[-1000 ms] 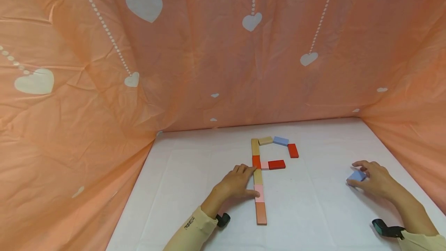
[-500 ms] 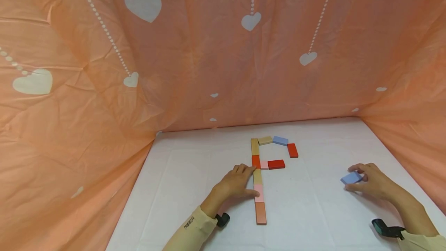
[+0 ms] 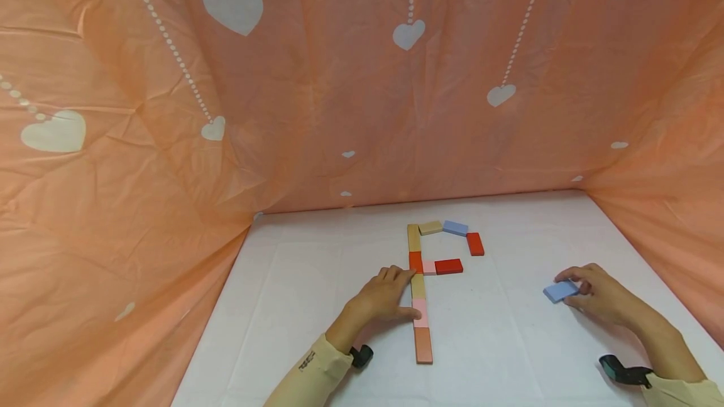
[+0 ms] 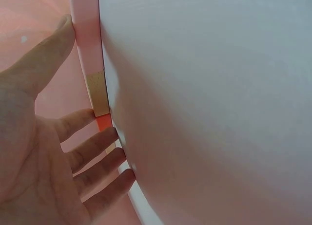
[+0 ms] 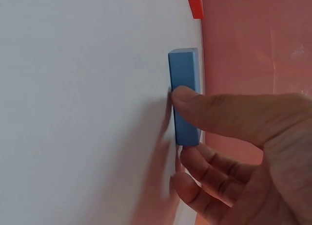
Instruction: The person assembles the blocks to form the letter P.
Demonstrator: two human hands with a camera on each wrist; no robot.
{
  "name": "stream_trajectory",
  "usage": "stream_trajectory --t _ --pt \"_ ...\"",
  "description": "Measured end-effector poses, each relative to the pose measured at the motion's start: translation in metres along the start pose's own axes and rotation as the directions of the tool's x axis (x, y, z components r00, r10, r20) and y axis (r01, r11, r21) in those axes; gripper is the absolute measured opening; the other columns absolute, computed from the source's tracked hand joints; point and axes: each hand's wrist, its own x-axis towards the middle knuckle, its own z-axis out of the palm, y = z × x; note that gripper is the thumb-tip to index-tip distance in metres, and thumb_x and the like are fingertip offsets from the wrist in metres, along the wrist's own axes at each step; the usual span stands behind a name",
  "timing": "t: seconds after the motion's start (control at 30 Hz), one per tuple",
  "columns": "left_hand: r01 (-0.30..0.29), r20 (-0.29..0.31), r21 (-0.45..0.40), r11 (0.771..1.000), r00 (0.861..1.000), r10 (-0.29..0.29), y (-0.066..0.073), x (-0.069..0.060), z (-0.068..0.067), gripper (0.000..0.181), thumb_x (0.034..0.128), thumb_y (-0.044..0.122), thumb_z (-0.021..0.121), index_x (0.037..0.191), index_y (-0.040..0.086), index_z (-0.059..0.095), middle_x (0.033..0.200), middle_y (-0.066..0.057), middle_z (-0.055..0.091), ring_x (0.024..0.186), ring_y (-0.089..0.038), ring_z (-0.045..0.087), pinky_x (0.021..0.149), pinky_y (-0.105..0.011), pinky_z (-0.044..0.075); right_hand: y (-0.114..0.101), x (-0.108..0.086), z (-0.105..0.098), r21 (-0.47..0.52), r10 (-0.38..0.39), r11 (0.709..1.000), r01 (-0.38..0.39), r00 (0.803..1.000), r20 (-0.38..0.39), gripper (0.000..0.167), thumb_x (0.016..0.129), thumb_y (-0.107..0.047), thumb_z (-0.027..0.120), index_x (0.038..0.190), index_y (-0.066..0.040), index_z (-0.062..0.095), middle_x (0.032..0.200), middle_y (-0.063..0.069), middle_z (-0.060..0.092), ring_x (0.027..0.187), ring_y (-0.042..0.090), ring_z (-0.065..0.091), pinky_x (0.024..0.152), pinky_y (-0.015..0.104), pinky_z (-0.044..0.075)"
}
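Observation:
My left hand rests beside a straight column of flat blocks, fingers extended. In the left wrist view its thumb touches the pink block; the fingertips lie by the tan block and the orange-red block. At the right, my right hand pinches a blue block between thumb and fingers. The right wrist view has the thumb across the face of this blue block, low over the white surface. Whether the block touches the surface I cannot tell.
From the column's top, a tan block, a blue block and a red block curve rightward. Lower, a small pink block and a dark red block branch right. An orange heart-print cloth surrounds the white table.
My right hand has shifted a little to the left with the blue block, which has turned and shows more of its length. The left hand and the laid blocks stay put.

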Motion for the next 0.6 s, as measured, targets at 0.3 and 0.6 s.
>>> stream_trajectory --t 0.3,0.6 --pt "-0.004 0.006 0.0 1.0 1.0 0.004 0.001 0.0 -0.001 0.094 0.091 0.058 0.082 0.165 0.017 0.04 0.148 -0.006 0.053 0.137 -0.025 0.05 0.116 -0.038 0.047 -0.009 0.011 0.007 -0.033 -0.075 0.997 0.072 0.994 -0.083 0.034 0.082 -0.006 0.092 0.111 -0.004 0.074 0.102 0.006 0.064 0.088 0.012 0.052 0.071 0.026 0.045" --pt "-0.008 0.009 -0.003 1.0 1.0 0.008 0.0 0.0 -0.001 0.095 0.0908 0.058 0.081 0.165 0.017 0.04 0.149 -0.007 0.053 0.137 -0.025 0.05 0.115 -0.039 0.047 -0.021 0.023 0.015 0.01 -0.171 0.985 0.172 0.982 -0.087 0.033 0.083 -0.005 0.09 0.112 -0.003 0.074 0.095 -0.002 0.06 0.083 0.003 0.047 0.068 0.025 0.044"
